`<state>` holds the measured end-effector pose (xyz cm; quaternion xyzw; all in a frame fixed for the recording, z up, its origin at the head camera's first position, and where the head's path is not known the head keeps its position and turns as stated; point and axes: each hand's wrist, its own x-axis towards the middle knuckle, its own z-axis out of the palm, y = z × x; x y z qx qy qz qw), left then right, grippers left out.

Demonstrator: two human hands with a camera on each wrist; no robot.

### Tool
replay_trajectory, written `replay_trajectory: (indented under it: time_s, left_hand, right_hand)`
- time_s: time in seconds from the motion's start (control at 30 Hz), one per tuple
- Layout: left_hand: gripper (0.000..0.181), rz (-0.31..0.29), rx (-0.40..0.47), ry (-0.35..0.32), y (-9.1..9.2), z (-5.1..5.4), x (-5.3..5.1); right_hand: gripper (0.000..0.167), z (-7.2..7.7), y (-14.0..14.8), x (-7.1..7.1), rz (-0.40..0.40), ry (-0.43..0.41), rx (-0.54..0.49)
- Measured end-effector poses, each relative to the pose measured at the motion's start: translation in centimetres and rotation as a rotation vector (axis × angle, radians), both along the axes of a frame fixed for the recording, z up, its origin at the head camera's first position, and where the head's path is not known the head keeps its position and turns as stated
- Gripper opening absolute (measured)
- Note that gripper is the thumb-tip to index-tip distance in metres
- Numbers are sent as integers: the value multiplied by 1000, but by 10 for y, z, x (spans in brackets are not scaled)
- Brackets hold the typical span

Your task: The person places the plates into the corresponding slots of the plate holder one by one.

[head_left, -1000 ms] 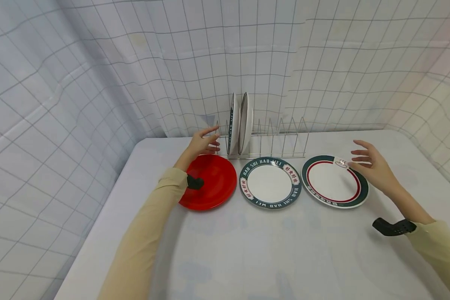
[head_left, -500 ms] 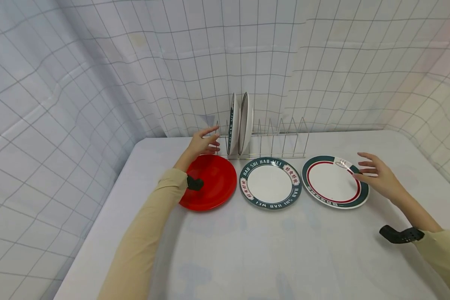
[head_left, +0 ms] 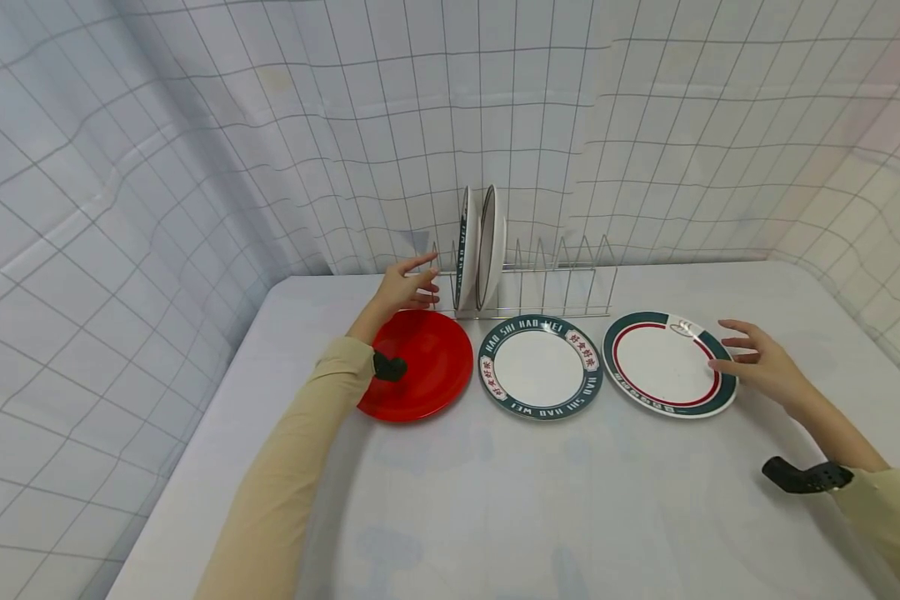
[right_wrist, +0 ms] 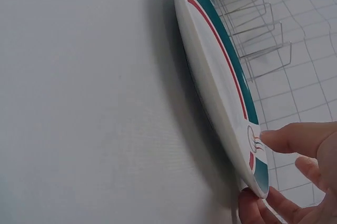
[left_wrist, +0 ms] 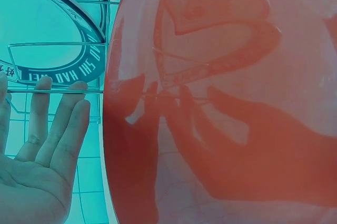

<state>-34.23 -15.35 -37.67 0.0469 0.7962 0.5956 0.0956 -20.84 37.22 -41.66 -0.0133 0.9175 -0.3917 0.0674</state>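
On the desk [head_left: 495,517] at right, our right hand [head_left: 774,371] pinched the red-ringed plate [head_left: 663,367] by its rim, the sensible hold for likely stiff, slick, breakable ware, while our left hand [head_left: 400,290] spread its fingers at the wire rack [head_left: 543,268].

1. Has a white tabletop [head_left: 510,508] with rounded far corners and faint bluish-grey mottling.
2. Backs onto a white cloth curtain [head_left: 532,108], printed with thin grey grid lines, rumpled into waves.
3. Continues in similar gridded left side curtain [head_left: 60,250] and right side curtain [head_left: 881,250], pinkish near the top right.
4. Takes soft light, bluer on the left.
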Motion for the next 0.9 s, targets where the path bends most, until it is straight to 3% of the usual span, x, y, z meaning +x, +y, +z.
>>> replay_trajectory:
  time_s: [0.3,0.63,0.9]
  left_hand:
    - [47,9,0,-5,-1,0,0]
    - [48,4,-5,-2,-2,-2,1]
    - [47,9,5,-2,-1,-2,0]
  right_hand:
    - [79,-2,-4,-1,32,-83,43]
    - [71,-5,-4,-5,40,-77,81]
    - [71,1,6,-5,85,-171,31]
